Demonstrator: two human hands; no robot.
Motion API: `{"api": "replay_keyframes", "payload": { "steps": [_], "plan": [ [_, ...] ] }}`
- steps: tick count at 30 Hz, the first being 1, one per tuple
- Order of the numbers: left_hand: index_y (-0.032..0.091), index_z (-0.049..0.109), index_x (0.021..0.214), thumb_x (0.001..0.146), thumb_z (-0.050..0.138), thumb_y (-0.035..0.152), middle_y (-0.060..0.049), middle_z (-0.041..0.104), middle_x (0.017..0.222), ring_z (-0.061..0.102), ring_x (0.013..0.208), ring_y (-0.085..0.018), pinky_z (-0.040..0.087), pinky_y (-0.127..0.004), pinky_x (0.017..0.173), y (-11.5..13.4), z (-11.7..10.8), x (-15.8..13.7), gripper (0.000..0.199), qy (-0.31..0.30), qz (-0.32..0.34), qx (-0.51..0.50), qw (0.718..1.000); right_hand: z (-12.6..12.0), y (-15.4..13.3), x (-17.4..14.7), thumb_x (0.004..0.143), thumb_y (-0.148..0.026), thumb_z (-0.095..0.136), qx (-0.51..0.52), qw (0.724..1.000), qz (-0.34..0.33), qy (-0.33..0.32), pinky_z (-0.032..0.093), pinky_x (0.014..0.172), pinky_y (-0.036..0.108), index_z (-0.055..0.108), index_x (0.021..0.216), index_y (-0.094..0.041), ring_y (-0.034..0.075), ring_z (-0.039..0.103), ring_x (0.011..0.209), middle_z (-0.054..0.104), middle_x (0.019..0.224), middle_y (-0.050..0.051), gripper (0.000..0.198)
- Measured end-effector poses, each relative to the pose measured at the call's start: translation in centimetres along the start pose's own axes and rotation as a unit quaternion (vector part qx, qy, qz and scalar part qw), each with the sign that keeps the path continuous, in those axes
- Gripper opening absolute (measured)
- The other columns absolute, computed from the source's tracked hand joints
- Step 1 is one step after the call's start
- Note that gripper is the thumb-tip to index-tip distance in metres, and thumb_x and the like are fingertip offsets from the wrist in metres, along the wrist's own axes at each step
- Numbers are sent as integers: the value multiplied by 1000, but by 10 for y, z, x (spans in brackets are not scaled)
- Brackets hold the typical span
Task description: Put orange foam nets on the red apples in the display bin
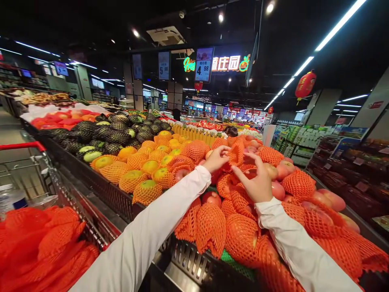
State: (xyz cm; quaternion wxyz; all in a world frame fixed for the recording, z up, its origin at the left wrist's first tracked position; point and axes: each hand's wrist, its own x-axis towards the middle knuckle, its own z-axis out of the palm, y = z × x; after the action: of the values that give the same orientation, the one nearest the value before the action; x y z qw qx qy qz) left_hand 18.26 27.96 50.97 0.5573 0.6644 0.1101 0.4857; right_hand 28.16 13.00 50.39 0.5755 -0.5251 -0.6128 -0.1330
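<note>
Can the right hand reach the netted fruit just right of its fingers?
Probably yes: the netted fruit sits beside the right hand with nothing else visibly over it, and that hand's grip looks open.

"What is the person wearing on the arms?"
"Long white sleeves, both plain. The left sleeve (152,229) is broad at its near end and narrows toward the far end, with soft creases along it."
"And the right one?"
"The right sleeve (299,245) matches: same pale, smooth cloth, wrinkled more closely by the wrist."
"Where do they stop?"
"At the wrists. Beyond them the left hand (216,158) and right hand (260,181) are bare, fingers slender."
</note>
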Motion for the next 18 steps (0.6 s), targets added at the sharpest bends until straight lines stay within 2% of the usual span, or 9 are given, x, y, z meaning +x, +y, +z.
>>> {"api": "replay_keyframes", "payload": {
  "steps": [2, 5, 8, 11, 13, 15, 18],
  "plan": [
    [17, 55, 73, 64, 63, 6, 7, 57, 68, 52, 64, -7, 40, -20, 66, 5, 0, -2, 17, 32, -14, -4, 999, -3, 2, 2, 83, -45, 67, -6, 999, 11, 31, 57, 73, 37, 62, 113, -19, 25, 67, 95, 70, 114, 11, 40],
    [18, 47, 61, 65, 59, 7, 9, 45, 57, 41, 54, -6, 33, -20, 58, 10, -2, -2, 17, 42, -17, -5, 999, -6, 4, 4, 84, -37, 63, -2, 996, 24, 90, 55, 64, 32, 61, 114, -19, 22, 67, 90, 69, 113, 11, 35],
    [19, 48, 59, 66, 58, 10, 8, 44, 52, 38, 52, -7, 28, -22, 55, 10, -3, -1, 15, 43, -20, -15, 999, -8, 0, 3, 83, -30, 62, -19, 990, -15, 139, 54, 65, 31, 62, 109, -19, 20, 65, 88, 67, 109, 10, 28],
    [19, 48, 56, 64, 57, 13, 7, 43, 48, 35, 49, -8, 24, -24, 53, 7, -3, 0, 13, 43, -28, -33, 998, -10, -3, 3, 85, -29, 59, -31, 988, -34, 144, 52, 70, 32, 64, 99, -19, 19, 63, 84, 67, 100, 8, 18],
    [18, 49, 55, 62, 58, 16, 6, 45, 50, 36, 49, -7, 25, -23, 52, 6, -3, -2, 12, 43, -34, -50, 997, -11, -1, 4, 87, -32, 55, 6, 989, 0, 147, 50, 70, 31, 64, 97, -19, 18, 62, 82, 67, 96, 7, 18],
    [18, 53, 62, 62, 60, 22, 4, 52, 57, 44, 53, -9, 31, -23, 53, 8, -3, -5, 8, 45, -39, -67, 996, -10, 4, 6, 86, -35, 51, 68, 983, 62, 157, 46, 65, 29, 59, 93, -21, 15, 58, 69, 65, 83, 3, 18],
    [20, 56, 72, 64, 56, 34, 0, 61, 68, 58, 65, -14, 45, -26, 61, 15, -2, -11, 16, 27, -44, -142, 988, -7, 13, 10, 77, -37, 53, 163, 962, 155, 153, 37, 52, 25, 50, 90, -24, 11, 40, 48, 46, 58, -8, 19]
  ]
}}
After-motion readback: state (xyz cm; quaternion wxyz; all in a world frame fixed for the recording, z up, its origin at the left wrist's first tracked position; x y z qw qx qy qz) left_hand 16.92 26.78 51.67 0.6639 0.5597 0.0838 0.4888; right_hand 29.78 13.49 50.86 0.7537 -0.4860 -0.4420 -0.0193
